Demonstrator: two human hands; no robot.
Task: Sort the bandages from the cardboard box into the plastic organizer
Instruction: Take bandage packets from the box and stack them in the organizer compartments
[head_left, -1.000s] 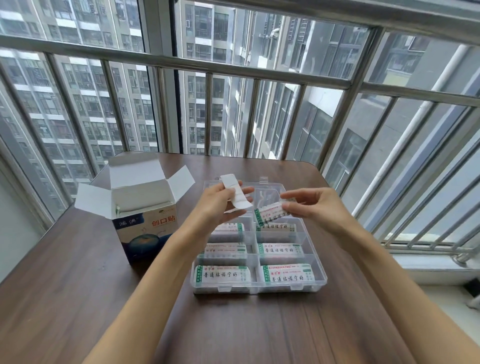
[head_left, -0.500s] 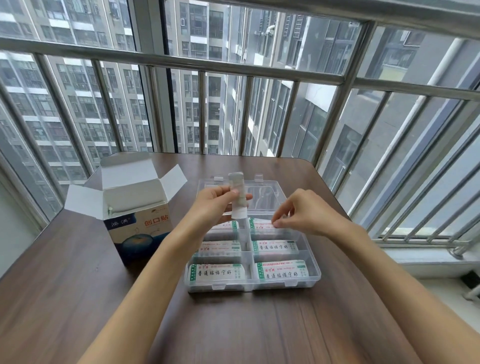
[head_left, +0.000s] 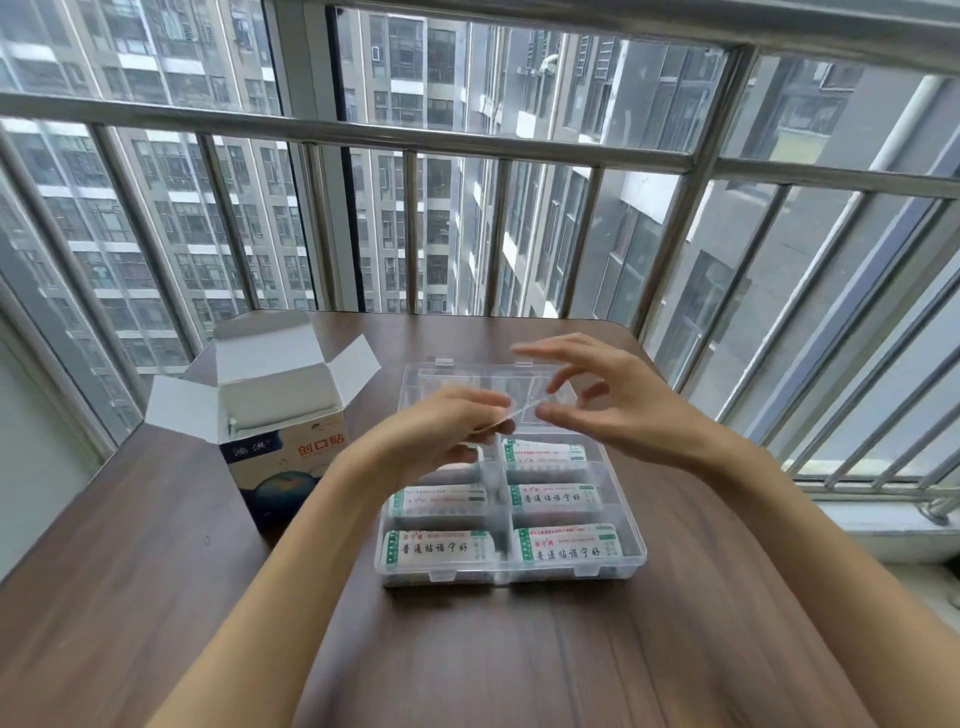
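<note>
A clear plastic organizer (head_left: 637, 545) lies open on the wooden table, its lid flat behind it. White, green-edged bandage packs (head_left: 565, 543) fill several compartments. To its left stands the open cardboard box (head_left: 291, 470), flaps up, with white bandages showing inside. My left hand (head_left: 452, 423) hovers over the organizer's rear left compartments and pinches a thin, blurred bandage strip (head_left: 519, 413). My right hand (head_left: 618, 405) hovers over the rear right with fingers spread, thumb and forefinger near the strip's far end. Whether they touch the strip is blurred.
The brown table (head_left: 156, 597) ends at a rounded far edge just behind the organizer lid. A metal railing (head_left: 467, 145) and window glass stand close behind and to the right. A white sill (head_left: 883, 525) runs along the right side.
My left hand has tipped the strip from upright to nearly flat and lowered it. My right hand has let go of a pack in the rear right compartment, lifted and spread its fingers.
</note>
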